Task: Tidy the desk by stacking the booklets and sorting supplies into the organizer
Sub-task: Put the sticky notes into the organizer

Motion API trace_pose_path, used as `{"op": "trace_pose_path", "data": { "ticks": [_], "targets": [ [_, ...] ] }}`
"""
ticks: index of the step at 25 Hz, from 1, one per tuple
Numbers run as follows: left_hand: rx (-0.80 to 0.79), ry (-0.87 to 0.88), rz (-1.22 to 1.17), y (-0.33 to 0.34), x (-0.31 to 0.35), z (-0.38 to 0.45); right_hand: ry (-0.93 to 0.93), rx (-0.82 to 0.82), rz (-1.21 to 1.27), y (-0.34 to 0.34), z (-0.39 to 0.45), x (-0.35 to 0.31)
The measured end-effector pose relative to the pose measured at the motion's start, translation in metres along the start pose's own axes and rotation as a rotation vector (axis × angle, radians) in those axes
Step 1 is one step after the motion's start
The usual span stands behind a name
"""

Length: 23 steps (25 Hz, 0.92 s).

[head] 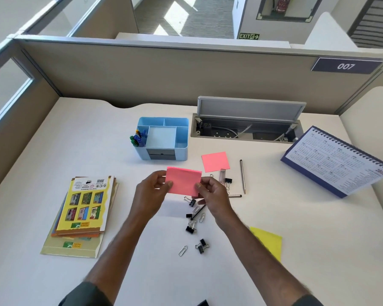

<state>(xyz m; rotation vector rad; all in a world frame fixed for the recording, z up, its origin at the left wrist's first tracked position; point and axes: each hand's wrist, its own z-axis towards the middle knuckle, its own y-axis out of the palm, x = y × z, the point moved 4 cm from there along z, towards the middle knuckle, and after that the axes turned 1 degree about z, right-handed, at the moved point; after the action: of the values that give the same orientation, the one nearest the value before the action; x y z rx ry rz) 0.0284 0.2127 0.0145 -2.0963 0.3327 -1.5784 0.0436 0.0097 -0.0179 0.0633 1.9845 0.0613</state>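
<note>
Above the desk's middle, my left hand (152,191) and my right hand (212,196) both pinch a pink sticky-note pad (184,181), one at each lower corner. A second pink pad (215,161) lies flat beyond it. The blue organizer (182,149) stands further back, with markers (138,139) in its left compartment. A stack of booklets (82,208) lies at the left, yellow cover on top. Black binder clips (190,228) and paper clips (182,250) are scattered under my hands. A yellow pad (271,242) lies partly behind my right forearm.
A grey pen (242,176) lies right of the pink pad, with a small clear tube (222,176) and another clip beside it. A desk calendar (338,160) stands at the right. An open cable hatch (245,127) sits behind. Partition walls enclose the desk.
</note>
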Motion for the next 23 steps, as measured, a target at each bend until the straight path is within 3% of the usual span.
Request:
{"op": "trace_pose_path", "data": {
  "ticks": [4,9,11,17,23],
  "targets": [
    [0.073,0.166,0.045,-0.029,0.036,0.025,0.023,-0.066,0.074,-0.004,-0.007,-0.002],
    [0.459,0.436,0.313,-0.098,0.093,0.086,0.064,-0.029,0.000,-0.023,-0.019,0.021],
    [0.518,0.470,0.451,-0.106,0.107,0.123,0.092,-0.005,-0.015,-0.031,-0.026,0.031],
    [0.316,0.367,0.789,-0.077,0.086,0.194,0.138,-0.002,-0.038,-0.048,-0.037,0.046],
    [0.183,0.293,0.907,-0.062,0.058,0.218,0.144,0.013,-0.047,-0.059,-0.018,0.038]
  ]
}}
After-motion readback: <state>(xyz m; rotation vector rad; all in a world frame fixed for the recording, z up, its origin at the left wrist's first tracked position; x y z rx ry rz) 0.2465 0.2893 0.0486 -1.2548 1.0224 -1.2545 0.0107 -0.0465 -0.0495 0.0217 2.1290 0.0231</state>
